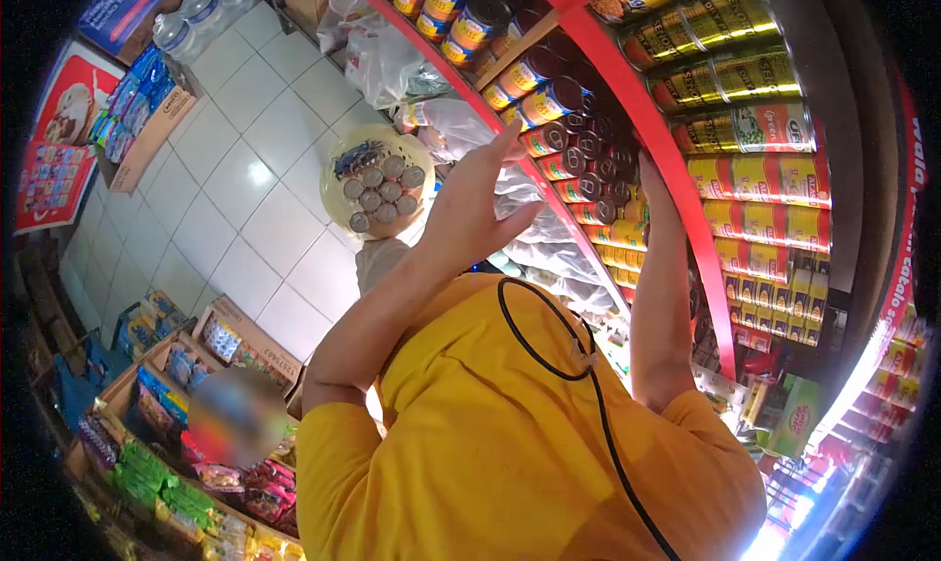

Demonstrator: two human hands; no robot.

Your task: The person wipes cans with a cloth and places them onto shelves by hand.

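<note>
My left hand (472, 200) is raised beside the red front edge of the lower shelf (546, 191), thumb apart and fingers stretched towards small cans (545, 140) with red labels. Nothing shows in its grasp. Reaching in under the upper shelf's red edge (676, 184), my right hand (655, 191) is close to the dark-topped cans (610, 159). Its fingers are mostly hidden, so I cannot tell whether it holds one. Below the shelf, a pale round tub (338, 204) contains several cans (382, 187) with their round ends up.
Yellow-and-blue cans (469, 24) stand farther along the shelf. Gold cans (720, 76) and red-yellow cans (755, 181) fill the upper shelf. Plastic bags (377, 61) hang beneath. Snack boxes (152, 135) sit on the tiled floor (279, 164). A black cable (613, 439) crosses my yellow shirt.
</note>
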